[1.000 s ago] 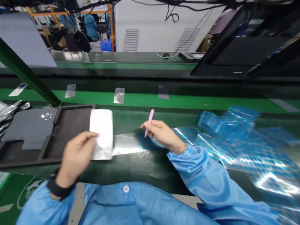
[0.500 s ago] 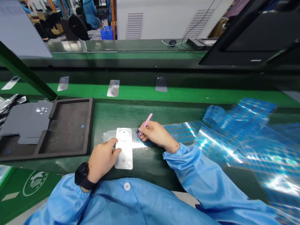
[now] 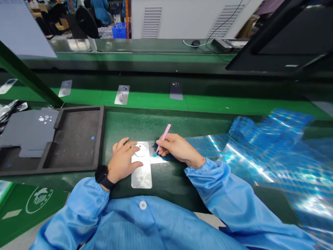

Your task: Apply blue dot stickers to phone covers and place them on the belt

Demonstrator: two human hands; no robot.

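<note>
A silvery phone back panel [image 3: 143,177] with a round camera outline near its top lies flat on the green bench in front of me. My left hand [image 3: 123,159] rests over its left side, fingers apart, with fingertips at the camera outline and the thumb on the panel's middle. My right hand [image 3: 177,147] is closed on pink tweezers [image 3: 165,134], pen-like. Their tip points down at a blue sticker [image 3: 155,155] on a clear film strip [image 3: 203,146] just right of the panel; whether the tip grips the sticker I cannot tell.
A black tray [image 3: 102,139] holds dark grey panels [image 3: 28,128] at left. Crumpled film sheets with blue dots [image 3: 283,163] cover the right side. Beyond the bench, several panels lie on a green belt [image 3: 145,99], including a silver one [image 3: 122,95]. A green post [image 3: 31,74] slants at left.
My left hand has moved up the panel and its fingers have spread toward the camera outline. The tweezers stay over the film strip. Panels on the belt have shifted left.
</note>
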